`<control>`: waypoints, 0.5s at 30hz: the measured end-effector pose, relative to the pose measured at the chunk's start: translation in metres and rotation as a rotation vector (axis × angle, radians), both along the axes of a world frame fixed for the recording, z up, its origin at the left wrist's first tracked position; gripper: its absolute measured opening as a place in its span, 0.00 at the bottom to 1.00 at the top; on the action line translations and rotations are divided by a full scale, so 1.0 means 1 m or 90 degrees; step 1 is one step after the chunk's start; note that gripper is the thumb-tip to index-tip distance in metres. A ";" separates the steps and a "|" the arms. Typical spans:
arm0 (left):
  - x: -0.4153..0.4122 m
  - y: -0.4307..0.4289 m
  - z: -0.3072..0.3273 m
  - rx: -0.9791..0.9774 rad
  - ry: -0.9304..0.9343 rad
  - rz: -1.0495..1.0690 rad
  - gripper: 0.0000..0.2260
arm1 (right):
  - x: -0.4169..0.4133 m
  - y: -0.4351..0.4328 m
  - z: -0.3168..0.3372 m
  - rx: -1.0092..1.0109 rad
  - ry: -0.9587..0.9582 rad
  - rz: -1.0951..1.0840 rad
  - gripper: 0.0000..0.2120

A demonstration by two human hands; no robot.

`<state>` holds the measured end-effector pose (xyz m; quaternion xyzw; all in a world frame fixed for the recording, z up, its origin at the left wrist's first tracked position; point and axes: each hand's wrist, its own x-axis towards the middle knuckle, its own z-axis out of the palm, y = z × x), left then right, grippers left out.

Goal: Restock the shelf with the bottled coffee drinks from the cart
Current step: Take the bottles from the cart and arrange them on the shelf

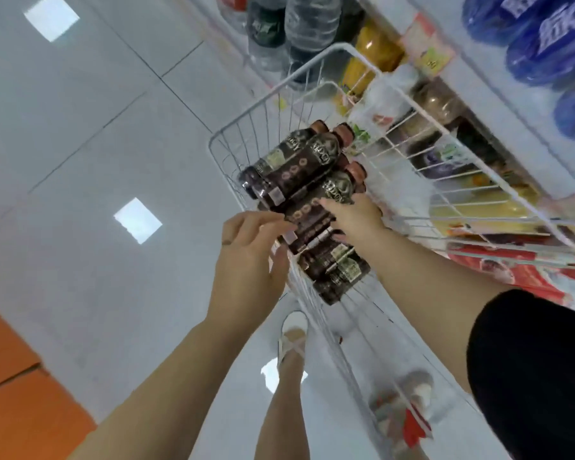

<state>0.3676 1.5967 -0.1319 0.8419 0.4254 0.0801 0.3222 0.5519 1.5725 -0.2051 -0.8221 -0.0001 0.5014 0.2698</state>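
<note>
Off to the left of your left hand (249, 257) an orange carton (17, 386) sits on the floor, well clear of the work. That hand is half open, its fingers bent and their tips touching the base end of a coffee bottle (307, 215), with the thumb just under it. Whether it has a real grip yet cannot be told; it looks placed to steady the bottle's heavy end. The bottle lies on its side between your two hands, in the wire cart (344, 44). The other coffee bottles (292, 164) are stacked just beyond your fingers and just below your right wrist, all lying flat, so none can topple. Your right hand (356, 217) comes over the top and is closed round the same bottle near its shoulder, one finger above and what seems the thumb beneath, likely to lift it out. Further right of that hand, past the cart's side, runs the shelf (498, 104), already holding other drinks.
</note>
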 end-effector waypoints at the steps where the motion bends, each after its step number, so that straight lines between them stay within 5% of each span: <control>1: 0.001 0.000 -0.006 0.011 -0.018 -0.002 0.10 | -0.004 0.008 -0.011 -0.011 -0.009 -0.042 0.40; 7: 0.003 0.000 -0.028 0.052 -0.105 0.024 0.11 | -0.021 0.030 -0.050 -0.034 -0.030 -0.206 0.53; 15: 0.010 0.020 0.000 0.135 -0.003 0.019 0.09 | -0.006 -0.013 0.010 0.040 -0.040 -0.183 0.37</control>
